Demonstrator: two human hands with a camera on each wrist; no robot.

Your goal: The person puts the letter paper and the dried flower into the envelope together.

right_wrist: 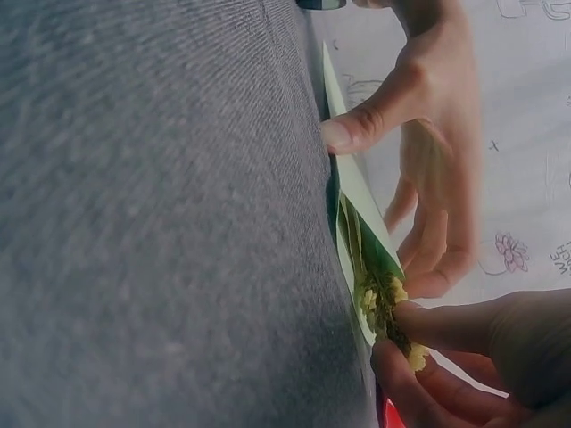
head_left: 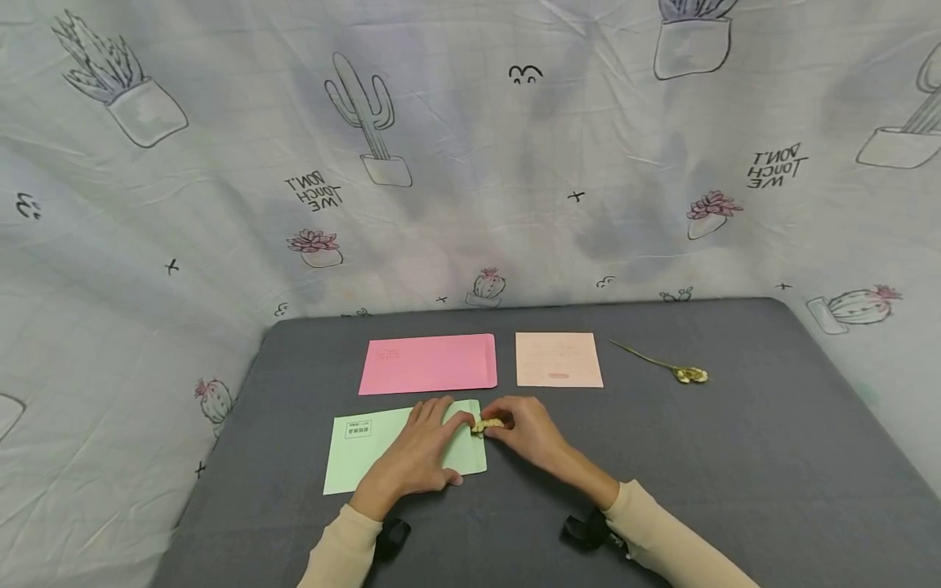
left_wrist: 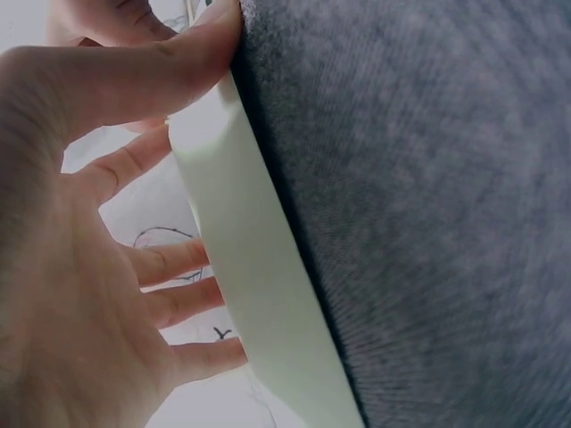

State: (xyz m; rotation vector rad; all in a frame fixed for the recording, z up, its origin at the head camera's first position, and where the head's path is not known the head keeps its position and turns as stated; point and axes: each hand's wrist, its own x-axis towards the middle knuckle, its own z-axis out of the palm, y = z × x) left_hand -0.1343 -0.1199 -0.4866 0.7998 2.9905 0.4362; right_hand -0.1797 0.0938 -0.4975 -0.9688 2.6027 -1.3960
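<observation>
A light green envelope lies on the grey table, its mouth toward the right. My left hand rests on it with fingers spread, fingertips pressing the top and the thumb at the near edge. In the right wrist view the mouth of the envelope gapes. My right hand pinches a dried yellow flower between thumb and fingers at that mouth. The blossom shows at the opening, and stems lie inside the envelope. In the left wrist view the left hand hides the flower.
Behind the green envelope lie a pink envelope and a smaller peach paper piece. Another dried yellow flower with a long stem lies at the right. A printed cloth hangs behind the grey table.
</observation>
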